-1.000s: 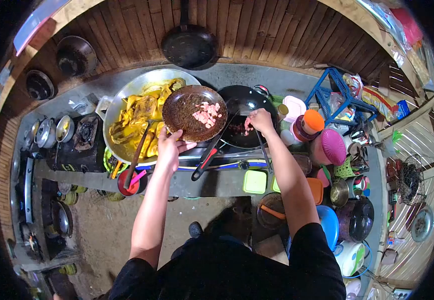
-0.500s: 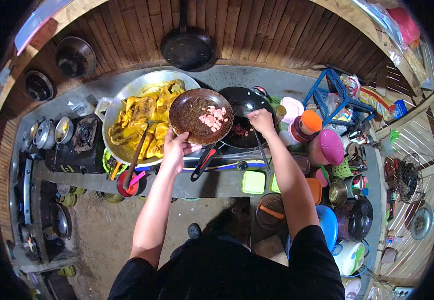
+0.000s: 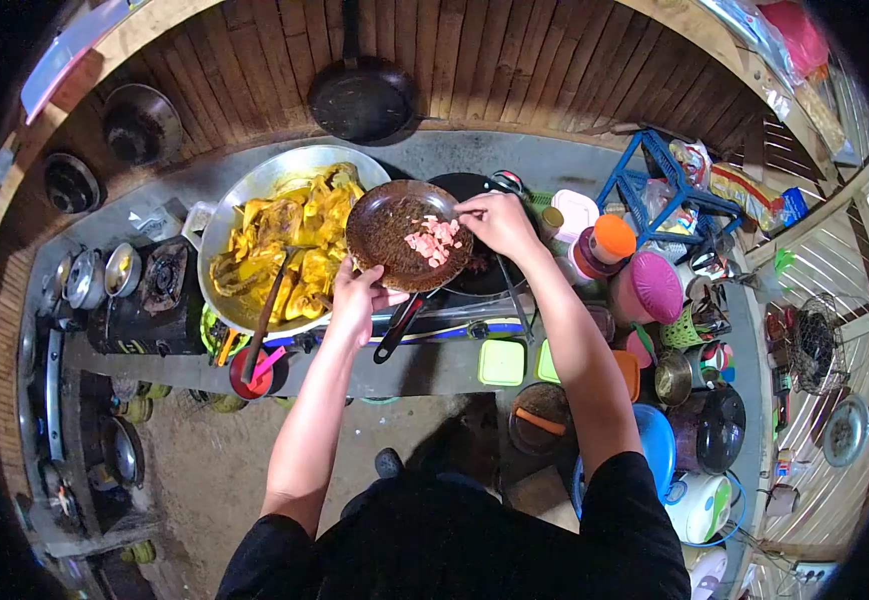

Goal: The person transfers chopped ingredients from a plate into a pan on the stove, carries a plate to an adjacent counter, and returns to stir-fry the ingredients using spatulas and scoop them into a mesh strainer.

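My left hand (image 3: 356, 300) grips the near-left edge of a round brown plate (image 3: 386, 232), thumb on top. Small chopped pink pieces (image 3: 434, 240) lie on its right half. At the plate's right rim is my right hand (image 3: 499, 222), its fingers drawn together near the pieces; what they hold, if anything, is hidden. Partly covered behind the plate is a black wok (image 3: 459, 187) with a dark handle (image 3: 395, 330) pointing toward me. To the left stands a large metal pan (image 3: 222, 225) of yellow-sauced meat (image 3: 274, 225), with a wooden-handled utensil (image 3: 270, 310) leaning in it.
A small stove (image 3: 144, 325) is on the far left of the counter. Lidded containers, including a pink one (image 3: 654, 290) and one with an orange lid (image 3: 613, 237), crowd the right. A blue rack (image 3: 669, 205) stands behind them. A frying pan (image 3: 362, 102) hangs on the wall.
My right hand has moved left from over the wok to the plate's right rim. The plate has shifted slightly right in view, still in my left hand.
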Demonstrator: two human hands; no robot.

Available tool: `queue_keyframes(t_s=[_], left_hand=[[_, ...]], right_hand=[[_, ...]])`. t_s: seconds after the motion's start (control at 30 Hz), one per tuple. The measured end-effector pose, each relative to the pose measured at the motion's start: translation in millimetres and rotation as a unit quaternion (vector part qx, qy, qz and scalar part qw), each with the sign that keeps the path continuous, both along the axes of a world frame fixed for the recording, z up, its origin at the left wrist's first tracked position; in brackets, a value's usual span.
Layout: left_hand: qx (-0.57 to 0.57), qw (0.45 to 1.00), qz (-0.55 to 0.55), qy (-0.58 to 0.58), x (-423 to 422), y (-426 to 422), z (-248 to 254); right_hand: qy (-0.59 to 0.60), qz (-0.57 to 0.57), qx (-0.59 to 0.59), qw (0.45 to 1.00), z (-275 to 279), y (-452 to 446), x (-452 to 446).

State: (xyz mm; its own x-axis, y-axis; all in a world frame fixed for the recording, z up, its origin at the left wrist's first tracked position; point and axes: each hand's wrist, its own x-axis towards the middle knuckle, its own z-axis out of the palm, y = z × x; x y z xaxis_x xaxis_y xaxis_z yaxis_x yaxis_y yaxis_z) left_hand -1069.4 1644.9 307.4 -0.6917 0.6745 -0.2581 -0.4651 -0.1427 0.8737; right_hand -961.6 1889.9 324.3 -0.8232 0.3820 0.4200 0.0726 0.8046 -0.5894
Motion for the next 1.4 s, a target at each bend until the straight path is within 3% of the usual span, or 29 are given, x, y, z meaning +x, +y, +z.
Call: queue_keyframes(t_s=[0.1,0.23,0.5,0.6,0.7,0.77,0.93,1.0,1.13,1.27,1.33,1.4], left_hand=[[-0.008,1.0,-0.01,0.002,4,2,4],[0.0,1.0,-0.025,0.009,4,5,3],[0.002,0.999,-0.032,0.01,6,8,0],[0.0,0.999,-0.032,0.004,4,9,-8],[-0.006,1.0,-0.021,-0.001,1,7,-7],[-0.026,1.0,0.004,-0.006,0,7,-3],[-0.003,1.0,0.011,0.016,-11,3,-8],[0.001,1.0,0.026,0.008,-14,1,-5],[0.003,0.999,0.04,0.005,-17,-1,-2],[0.012,0.999,0.04,0.007,-20,-3,-2],[0.014,0.999,0.041,0.005,-19,-4,0],[0.011,0.999,0.04,0.002,-17,-5,3]], right_hand=[[-0.016,0.056,0.14,0.988,2,-6,-3],[-0.112,0.068,0.126,0.983,-3,-6,-8],[-0.169,0.026,0.115,0.979,-2,-13,-17],[-0.155,0.058,0.076,0.983,5,-10,-13],[-0.11,0.038,-0.025,0.993,5,-4,-10],[-0.042,0.021,-0.164,0.985,-7,10,-9],[-0.014,-0.036,-0.284,0.958,-19,31,-1],[-0.071,-0.108,-0.221,0.967,-25,34,0],[-0.094,-0.149,-0.11,0.978,-57,44,-1],[-0.107,-0.138,-0.203,0.963,-60,40,1],[-0.071,-0.175,0.017,0.982,-60,36,2],[-0.068,-0.191,0.031,0.979,-56,31,1]])
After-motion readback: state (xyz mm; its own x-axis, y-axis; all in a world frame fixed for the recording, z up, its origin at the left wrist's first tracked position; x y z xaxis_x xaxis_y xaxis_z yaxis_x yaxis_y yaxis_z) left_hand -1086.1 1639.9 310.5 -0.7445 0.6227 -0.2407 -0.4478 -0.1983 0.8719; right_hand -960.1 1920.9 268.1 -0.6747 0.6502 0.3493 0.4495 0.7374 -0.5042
